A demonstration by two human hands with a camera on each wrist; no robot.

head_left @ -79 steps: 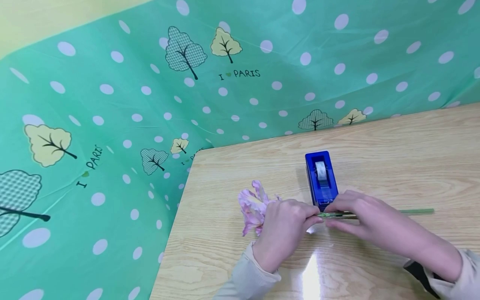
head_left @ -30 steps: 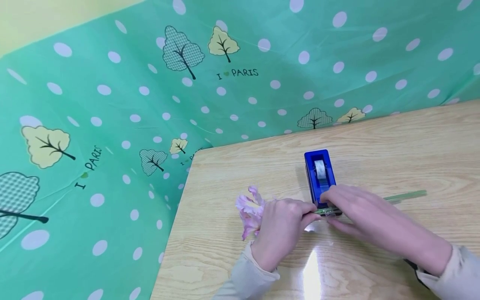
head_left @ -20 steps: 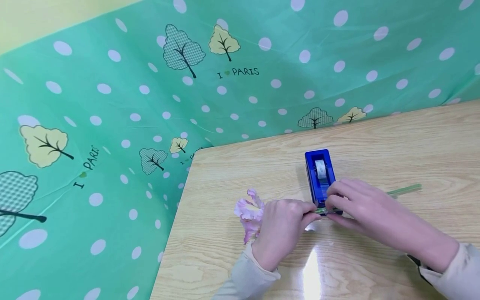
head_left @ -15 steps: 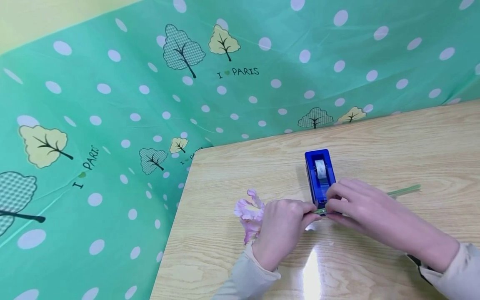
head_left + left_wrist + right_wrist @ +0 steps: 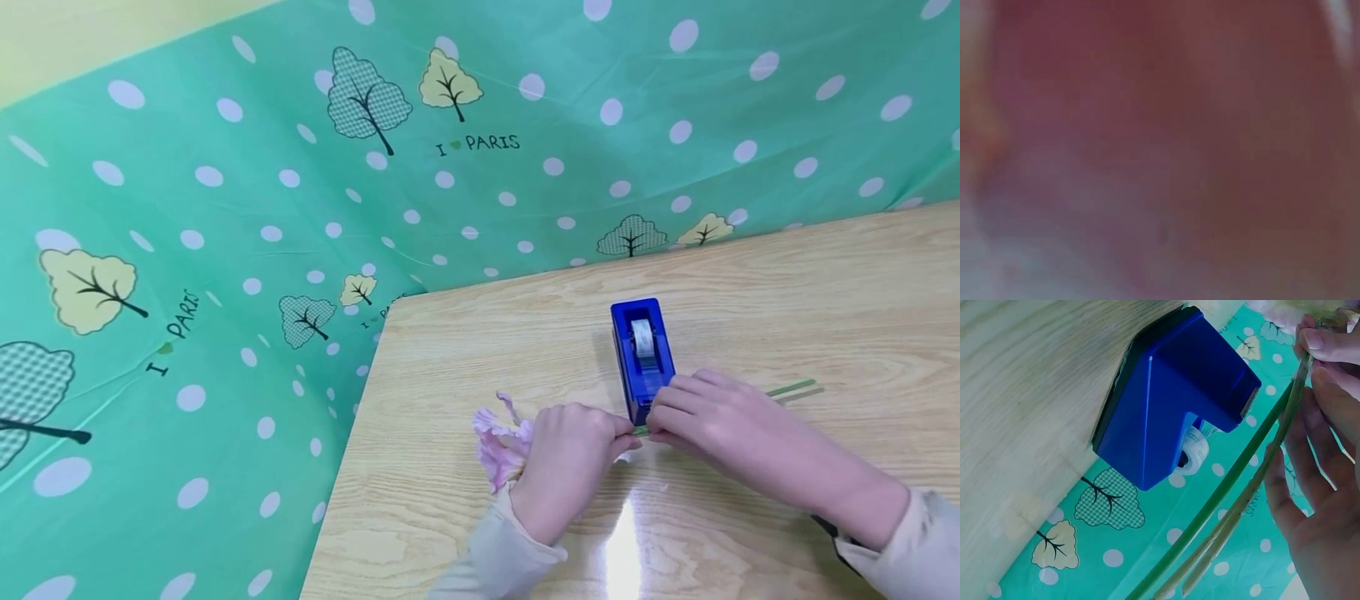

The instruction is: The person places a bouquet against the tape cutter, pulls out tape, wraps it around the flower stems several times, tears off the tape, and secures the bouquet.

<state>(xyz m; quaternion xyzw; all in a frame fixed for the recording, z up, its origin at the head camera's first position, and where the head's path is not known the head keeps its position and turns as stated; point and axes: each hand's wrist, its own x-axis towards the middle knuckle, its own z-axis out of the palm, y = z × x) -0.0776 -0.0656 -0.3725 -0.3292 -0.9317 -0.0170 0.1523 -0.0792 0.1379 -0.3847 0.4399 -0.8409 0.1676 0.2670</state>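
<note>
Green thin plastic stems [image 5: 791, 390] w/ pink fabric flower [image 5: 501, 446] — pinched by left hand [image 5: 566, 454] & right hand [image 5: 712, 417] beside blue plastic tape dispenser [image 5: 641, 354].

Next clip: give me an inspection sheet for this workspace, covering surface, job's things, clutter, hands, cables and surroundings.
Surface: light wooden table, with a bright glare patch near the front edge.
Job's things: pink artificial flower partly hidden behind the left hand; its green stems run rightward and show past the right hand; blue tape dispenser stands just behind the hands, tape roll inside.
Clutter: nothing seen.
Hands: left hand pinches the stems beside the flower head; right hand pinches them in front of the dispenser. The left wrist view is blurred, showing nothing usable.
Cables: nothing seen.
Surroundings: green polka-dot cloth printed with trees and "I PARIS" hangs behind and left of the table.
</note>
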